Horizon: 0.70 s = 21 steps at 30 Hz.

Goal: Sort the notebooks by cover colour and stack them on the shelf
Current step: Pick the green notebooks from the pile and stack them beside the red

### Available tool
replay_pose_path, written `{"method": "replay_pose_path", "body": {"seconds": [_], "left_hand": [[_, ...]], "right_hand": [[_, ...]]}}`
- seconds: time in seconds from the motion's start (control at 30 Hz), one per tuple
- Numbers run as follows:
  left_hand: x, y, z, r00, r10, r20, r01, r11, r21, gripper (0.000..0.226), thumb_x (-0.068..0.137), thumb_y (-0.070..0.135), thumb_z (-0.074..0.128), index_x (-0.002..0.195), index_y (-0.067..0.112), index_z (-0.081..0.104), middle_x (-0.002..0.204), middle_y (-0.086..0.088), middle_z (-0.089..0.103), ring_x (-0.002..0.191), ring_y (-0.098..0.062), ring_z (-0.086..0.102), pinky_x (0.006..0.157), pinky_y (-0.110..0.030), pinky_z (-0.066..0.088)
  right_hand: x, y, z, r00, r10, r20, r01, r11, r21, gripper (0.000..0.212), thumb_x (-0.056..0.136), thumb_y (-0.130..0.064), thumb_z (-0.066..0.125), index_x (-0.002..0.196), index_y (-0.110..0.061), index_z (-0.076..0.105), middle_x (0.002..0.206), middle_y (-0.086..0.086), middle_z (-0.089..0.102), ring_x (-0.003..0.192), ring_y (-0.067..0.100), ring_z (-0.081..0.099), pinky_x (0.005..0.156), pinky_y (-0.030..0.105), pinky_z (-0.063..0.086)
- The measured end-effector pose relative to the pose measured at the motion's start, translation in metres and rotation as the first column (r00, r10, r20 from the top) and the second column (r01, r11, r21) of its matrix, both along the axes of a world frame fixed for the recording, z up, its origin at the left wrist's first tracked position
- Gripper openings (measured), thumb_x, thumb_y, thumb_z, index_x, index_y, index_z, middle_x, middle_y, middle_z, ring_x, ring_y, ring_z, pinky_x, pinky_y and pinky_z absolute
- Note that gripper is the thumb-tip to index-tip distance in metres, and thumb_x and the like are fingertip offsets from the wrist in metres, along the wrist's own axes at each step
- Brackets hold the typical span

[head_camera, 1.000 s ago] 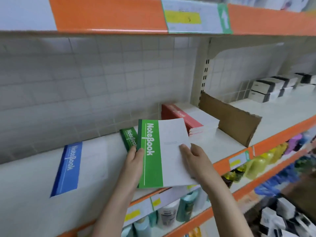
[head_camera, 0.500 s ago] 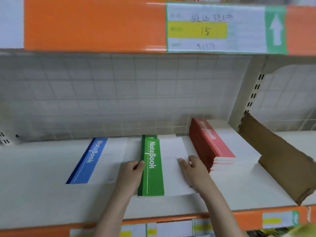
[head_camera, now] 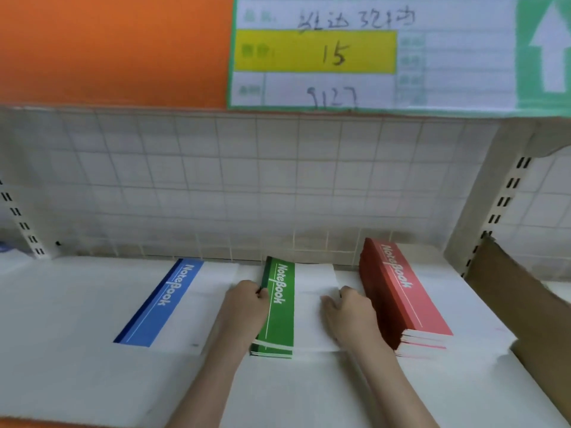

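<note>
A person's two hands squared a small stack of green notebooks (head_camera: 278,307) at the centre of a white shelf (head_camera: 77,372), between a blue notebook (head_camera: 160,304) at centre left and a taller stack of red notebooks (head_camera: 404,298) at centre right. The left hand (head_camera: 244,307) curled against the green spine edge; the right hand (head_camera: 346,310) lay on the white part of the cover with fingers bent at its far edge, though whether either truly gripped could not be told. The thin, light, flexible books would likely slide easily and are best taken by both long edges. Room looked tight on the right, where the red stack stood just beside that hand, with open shelf in the lower foreground and a cardboard sheet (head_camera: 525,319) at far right.
</note>
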State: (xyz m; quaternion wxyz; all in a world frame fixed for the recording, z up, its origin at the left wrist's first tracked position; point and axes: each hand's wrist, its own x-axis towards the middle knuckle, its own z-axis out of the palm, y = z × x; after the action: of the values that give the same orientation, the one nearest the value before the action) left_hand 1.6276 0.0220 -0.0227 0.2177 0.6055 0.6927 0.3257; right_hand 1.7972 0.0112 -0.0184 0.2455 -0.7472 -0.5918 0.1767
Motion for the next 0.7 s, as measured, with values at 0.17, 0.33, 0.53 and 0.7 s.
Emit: {"method": "replay_pose_path", "body": {"seconds": [0.17, 0.33, 0.53, 0.7], "left_hand": [[0.003, 0.007, -0.005, 1.0, 0.024, 0.007, -0.024, 1.0, 0.007, 0.033, 0.094, 0.016, 0.047, 0.071, -0.001, 0.063, 0.067, -0.014, 0.065, 0.06, -0.028, 0.06, 0.056, -0.034, 0.048], [0.0, 0.009, -0.015, 1.0, 0.015, 0.003, -0.015, 1.0, -0.005, 0.032, 0.094, 0.014, 0.048, 0.074, -0.005, 0.065, 0.074, -0.021, 0.067, 0.059, -0.025, 0.057, 0.054, -0.028, 0.043], [-0.001, 0.009, -0.019, 1.0, 0.0, -0.008, 0.0, 1.0, 0.01, 0.031, 0.094, 0.016, 0.049, 0.078, -0.004, 0.068, 0.079, -0.02, 0.069, 0.07, -0.03, 0.065, 0.064, -0.036, 0.051], [-0.006, 0.007, -0.021, 0.997, -0.071, 0.014, 0.07, 0.996, 0.051, 0.029, 0.095, 0.026, 0.052, 0.083, 0.006, 0.068, 0.08, -0.01, 0.07, 0.073, -0.022, 0.067, 0.068, -0.033, 0.055]], "right_hand": [[0.002, 0.006, -0.005, 0.999, 0.027, -0.021, -0.027, 1.0, -0.009, 0.031, 0.097, -0.03, 0.045, 0.109, -0.004, 0.055, 0.117, 0.013, 0.051, 0.1, 0.029, 0.056, 0.074, 0.028, 0.037], [0.003, 0.006, -0.01, 0.998, 0.061, -0.005, -0.061, 0.998, -0.016, 0.032, 0.095, -0.031, 0.048, 0.113, -0.004, 0.054, 0.12, 0.011, 0.046, 0.101, 0.029, 0.056, 0.078, 0.027, 0.039], [0.006, 0.006, -0.015, 0.995, 0.1, -0.001, -0.1, 0.994, -0.034, 0.044, 0.092, -0.04, 0.051, 0.12, -0.007, 0.048, 0.126, 0.011, 0.042, 0.108, 0.03, 0.054, 0.086, 0.027, 0.041], [0.009, -0.003, -0.017, 0.977, 0.206, -0.052, -0.209, 0.976, -0.064, 0.101, 0.071, -0.073, 0.058, 0.147, -0.021, 0.016, 0.141, 0.008, 0.036, 0.129, 0.027, 0.038, 0.102, 0.032, 0.036]]}}
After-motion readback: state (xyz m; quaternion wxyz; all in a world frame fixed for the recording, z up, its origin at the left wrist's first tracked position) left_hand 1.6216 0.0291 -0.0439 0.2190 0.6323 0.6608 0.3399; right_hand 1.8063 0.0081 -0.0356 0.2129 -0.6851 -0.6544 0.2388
